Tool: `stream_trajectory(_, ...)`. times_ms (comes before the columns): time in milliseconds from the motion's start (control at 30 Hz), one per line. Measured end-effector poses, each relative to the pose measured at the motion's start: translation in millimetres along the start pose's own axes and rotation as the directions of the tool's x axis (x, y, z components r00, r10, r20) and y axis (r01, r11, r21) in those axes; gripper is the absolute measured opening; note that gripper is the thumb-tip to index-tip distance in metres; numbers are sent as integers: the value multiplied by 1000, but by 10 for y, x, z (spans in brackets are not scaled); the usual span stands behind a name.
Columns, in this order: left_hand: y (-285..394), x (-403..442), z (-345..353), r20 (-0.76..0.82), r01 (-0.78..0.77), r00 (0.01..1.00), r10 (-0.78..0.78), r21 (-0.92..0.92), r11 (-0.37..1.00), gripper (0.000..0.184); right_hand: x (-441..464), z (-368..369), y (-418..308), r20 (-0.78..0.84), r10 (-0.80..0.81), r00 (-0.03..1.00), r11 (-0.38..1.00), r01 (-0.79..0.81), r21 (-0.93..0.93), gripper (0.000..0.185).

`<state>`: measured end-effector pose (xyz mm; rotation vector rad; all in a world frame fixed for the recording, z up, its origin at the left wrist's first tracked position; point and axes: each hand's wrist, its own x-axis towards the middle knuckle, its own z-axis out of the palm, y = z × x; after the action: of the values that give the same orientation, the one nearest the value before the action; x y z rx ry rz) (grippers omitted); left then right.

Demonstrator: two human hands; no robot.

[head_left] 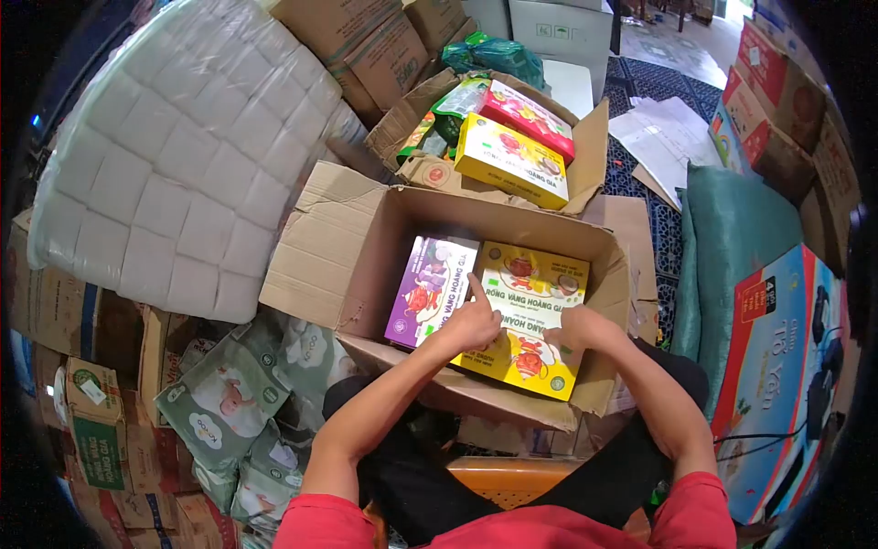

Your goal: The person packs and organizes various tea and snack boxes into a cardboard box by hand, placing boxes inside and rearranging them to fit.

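Note:
An open cardboard box [366, 247] stands before me, holding a purple-and-white snack box [430, 285] and, beside it, two yellow boxes, one farther [533, 272] and one nearer [526, 366]. My left hand [474, 322] lies over the yellow boxes near the purple one. Its index finger is stretched out along the gap between them; the other fingers are bent, with nothing seen in them. On the right side of the yellow boxes rests my right hand [585, 329]. Its thumb points inward, while its other fingers are partly hidden, so its grip is unclear.
Behind stands another open carton [590, 165] with a yellow box [512, 160], a red box [528, 119] and green packets [462, 102]. A large plastic-wrapped white bundle [187, 174] is at left, above diaper packs [224, 389]. A blue carton [768, 339] and green cushion-like bag [732, 247] stand at right.

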<state>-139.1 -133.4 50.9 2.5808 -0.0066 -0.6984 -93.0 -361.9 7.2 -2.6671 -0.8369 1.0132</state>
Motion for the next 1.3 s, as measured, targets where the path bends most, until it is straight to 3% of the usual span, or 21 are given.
stream_trajectory(67,-116,141,100,-67,55,996,-64,-133,990,79,-127,-46,-7,-81,58,995,995,-51,88,60)
stream_trajectory(167,-215,261,23,-129,146,976,-174,-202,969,83,-96,-142,149,-18,69,997,956,-61,288,57)
stream_trajectory(200,-236,263,-42,-95,155,973,-210,-403,902,79,-49,-127,150,-50,192,980,823,-133,553,52)
stream_trajectory(333,-233,292,-48,-407,19,882,-239,-476,879,70,-11,-361,256,-38,305,952,381,-85,921,38)
stream_trajectory(367,-293,328,-21,-387,24,888,-249,-502,865,70,118,-351,365,-108,293,950,448,-37,893,41)
stream_trajectory(433,-184,349,-162,-350,25,900,-260,-555,831,71,307,-262,386,-413,428,804,541,138,830,47)
stream_trajectory(500,-149,434,-192,-319,38,908,-272,-583,811,69,478,-259,336,-326,555,766,539,-32,842,50)
stream_trajectory(567,-165,529,-173,-225,74,924,-309,-688,722,60,490,-267,292,-178,568,803,352,-42,935,54)
stream_trajectory(633,-314,598,-212,28,82,989,-143,-919,385,30,231,-467,134,-20,395,919,-47,42,998,59)
stream_trajectory(667,-224,465,-317,61,103,989,-132,-936,336,32,213,-460,187,-27,314,949,-18,34,999,74)
stream_trajectory(700,-175,403,-374,95,126,989,-118,-948,292,34,300,-322,247,-157,422,893,341,4,940,77)
stream_trajectory(767,-300,525,-209,57,175,970,-236,-838,517,37,529,89,350,-475,446,759,849,-190,493,84)
stream_trajectory(800,-354,567,-145,26,208,956,-291,-761,615,38,248,-31,175,-402,371,837,863,-152,481,87)
stream_trajectory(833,-366,542,-127,8,211,960,-280,-678,705,40,17,-205,-56,-274,455,847,826,-287,485,89)
stream_trajectory(900,-371,463,-162,-32,203,968,-250,-486,850,44,17,-104,-143,-392,478,786,867,-350,355,90)
stream_trajectory(933,-362,412,-176,-25,150,985,-171,-361,920,48,-32,-137,-146,-332,464,821,864,-336,376,91)
stream_trajectory(1033,-301,307,-133,-46,146,986,-162,-243,959,55,-160,-206,-119,-201,408,890,865,-306,398,96)
stream_trajectory(1067,-338,285,-9,-209,60,973,-95,-164,985,55,-127,-127,-66,-194,389,900,878,-299,374,98)
stream_trajectory(1167,-553,539,179,-38,-3,999,-8,-282,960,56,-65,90,75,-258,309,915,898,-191,397,102)
stream_trajectory(1233,-462,405,133,-128,-189,975,182,-43,981,44,-164,-28,18,-181,269,946,874,-161,458,101)
stream_trajectory(1300,-484,402,103,-154,-113,983,101,-76,991,47,-264,-137,-66,-212,324,922,894,-225,389,99)
